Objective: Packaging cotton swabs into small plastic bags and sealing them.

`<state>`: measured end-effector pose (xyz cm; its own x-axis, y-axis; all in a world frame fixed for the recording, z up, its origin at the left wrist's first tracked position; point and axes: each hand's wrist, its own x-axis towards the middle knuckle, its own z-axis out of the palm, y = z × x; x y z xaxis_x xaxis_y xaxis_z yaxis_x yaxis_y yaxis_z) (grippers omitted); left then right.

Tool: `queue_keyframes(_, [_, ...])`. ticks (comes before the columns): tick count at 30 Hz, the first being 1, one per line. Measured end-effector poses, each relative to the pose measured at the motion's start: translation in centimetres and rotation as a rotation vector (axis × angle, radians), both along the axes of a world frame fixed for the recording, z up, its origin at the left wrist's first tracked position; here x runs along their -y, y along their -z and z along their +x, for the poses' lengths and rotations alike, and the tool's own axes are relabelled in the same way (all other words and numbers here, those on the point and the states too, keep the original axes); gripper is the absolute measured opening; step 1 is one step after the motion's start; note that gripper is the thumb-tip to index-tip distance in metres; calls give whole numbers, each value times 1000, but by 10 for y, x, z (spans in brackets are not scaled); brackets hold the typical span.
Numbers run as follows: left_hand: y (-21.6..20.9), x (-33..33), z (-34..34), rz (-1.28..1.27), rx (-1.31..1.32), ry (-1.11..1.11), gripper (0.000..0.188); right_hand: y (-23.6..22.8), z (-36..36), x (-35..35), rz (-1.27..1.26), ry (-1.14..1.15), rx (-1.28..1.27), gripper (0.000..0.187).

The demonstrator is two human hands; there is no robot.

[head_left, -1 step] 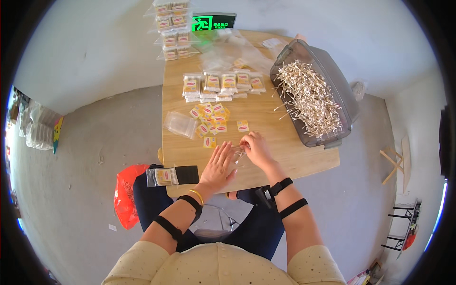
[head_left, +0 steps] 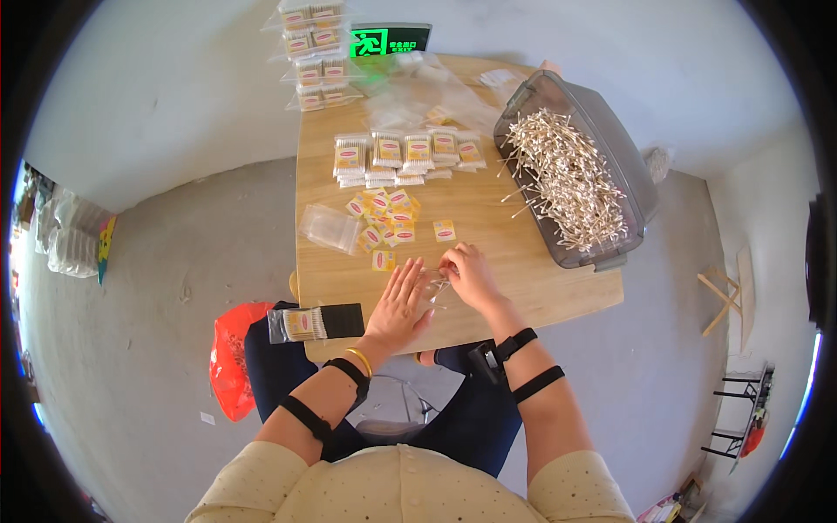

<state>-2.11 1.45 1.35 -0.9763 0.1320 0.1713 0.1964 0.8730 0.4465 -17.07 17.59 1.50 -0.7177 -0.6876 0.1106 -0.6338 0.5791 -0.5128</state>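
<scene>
My left hand (head_left: pixel 398 301) lies flat at the table's near edge, its fingers stretched out together. Beside it my right hand (head_left: pixel 471 275) is closed, thumb and fingertips pinched on cotton swabs. A few loose swabs (head_left: pixel 438 283) show between the two hands, partly hidden by fingers; what looks like clear plastic there is hard to make out. Just beyond my hands lie two small yellow-and-white cards (head_left: pixel 445 231), one ahead of each hand. A loose pile of similar cards (head_left: pixel 403 215) lies farther off, next to a stack of clear plastic bags (head_left: pixel 331 228).
A grey tub (head_left: pixel 571 261) heaped with loose cotton swabs (head_left: pixel 567 174) stands at the right. Filled swab packs (head_left: pixel 386 150) are lined up behind the cards, with more bagged packs (head_left: pixel 309 70) stacked far left. Another pack (head_left: pixel 303 324) rests by a black block at the near-left edge.
</scene>
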Motion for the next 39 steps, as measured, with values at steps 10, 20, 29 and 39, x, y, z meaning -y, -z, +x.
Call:
queue_keyframes(10, [1, 1, -18, -99, 32, 42, 75, 0, 33, -30, -235, 88, 115, 31])
queue_keyframes(20, [1, 3, -20, -121, -1, 97, 69, -4, 39, -38, -81, 53, -65, 39])
queue_keyframes(29, [9, 1, -13, 30, -67, 56, 61, -12, 36, -44, -62, 72, -107, 21])
queue_keyframes(39, [7, -8, -9, 99, -144, -67, 48, -10, 51, -85, 29, 141, -99, 12])
